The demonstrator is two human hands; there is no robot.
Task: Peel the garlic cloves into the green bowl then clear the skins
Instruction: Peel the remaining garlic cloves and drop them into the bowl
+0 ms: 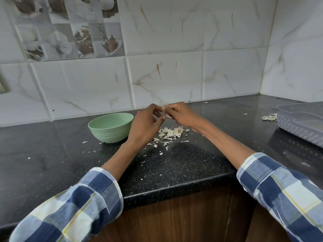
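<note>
My left hand (146, 125) and my right hand (180, 114) meet above the black counter, fingertips pinching a small pale garlic clove (162, 109) between them. Most of the clove is hidden by my fingers. The green bowl (111, 127) stands just left of my left hand; its inside is not visible from here. A heap of white garlic skins (170, 132) lies on the counter right below my hands, with smaller flakes scattered toward the front edge.
A grey plastic tray (302, 121) sits at the right edge with a small pile of garlic bits (270, 117) beside it. Tiled walls close the back and the right corner. The counter's front edge (174, 186) runs above brown cabinet doors.
</note>
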